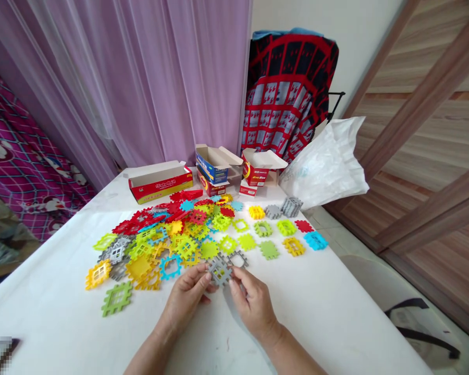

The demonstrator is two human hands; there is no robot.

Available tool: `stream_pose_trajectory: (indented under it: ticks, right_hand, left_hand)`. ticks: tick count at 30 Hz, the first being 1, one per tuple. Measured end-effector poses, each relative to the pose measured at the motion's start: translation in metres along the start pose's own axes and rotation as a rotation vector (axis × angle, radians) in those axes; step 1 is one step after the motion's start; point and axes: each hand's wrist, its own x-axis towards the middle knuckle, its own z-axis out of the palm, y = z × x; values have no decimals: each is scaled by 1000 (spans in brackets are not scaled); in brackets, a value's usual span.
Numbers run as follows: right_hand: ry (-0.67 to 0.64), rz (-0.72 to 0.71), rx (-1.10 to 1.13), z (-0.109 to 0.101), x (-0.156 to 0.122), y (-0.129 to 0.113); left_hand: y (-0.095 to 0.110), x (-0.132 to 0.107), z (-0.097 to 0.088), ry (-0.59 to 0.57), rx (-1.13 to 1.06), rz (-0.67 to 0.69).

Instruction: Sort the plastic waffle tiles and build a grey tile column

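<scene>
Between my two hands, just above the white table, is a grey window-pattern interlocking plastic tile (220, 271) with notched edges. My left hand (189, 289) pinches its left side between thumb and fingers. On its right edge, my right hand (254, 299) grips it the same way. Close behind lies a grey open-frame tile (238, 259), partly covered by my right fingers. A mixed heap of tiles in red, yellow, green, blue and grey spreads beyond and to the left, with a blue frame tile (171, 266) near my left hand. One green tile (117, 298) lies apart at the front left.
Sorted tiles and small stacks, among them a blue stack (316, 240) and a grey stack (291, 207), stand at the right. Open cardboard boxes, one red and yellow (160, 186), one blue (213, 165), line the back. A white plastic bag (328, 164) leans at the far right corner.
</scene>
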Motion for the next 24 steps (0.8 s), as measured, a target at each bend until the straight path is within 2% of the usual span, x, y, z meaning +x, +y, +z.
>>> stream_pose_trajectory:
  ticks: [6, 16, 22, 24]
  right_hand:
    - [14, 149, 82, 0, -2, 5]
    - [46, 196, 117, -1, -2, 4]
    - [91, 225, 138, 0, -1, -2]
    - [98, 235, 139, -1, -1, -4]
  left_hand:
    - [8, -2, 0, -57, 27, -9]
    - [15, -8, -3, -216, 58, -59]
    - [17, -9, -3, -310, 90, -32]
    - [17, -9, -3, -309, 97, -27]
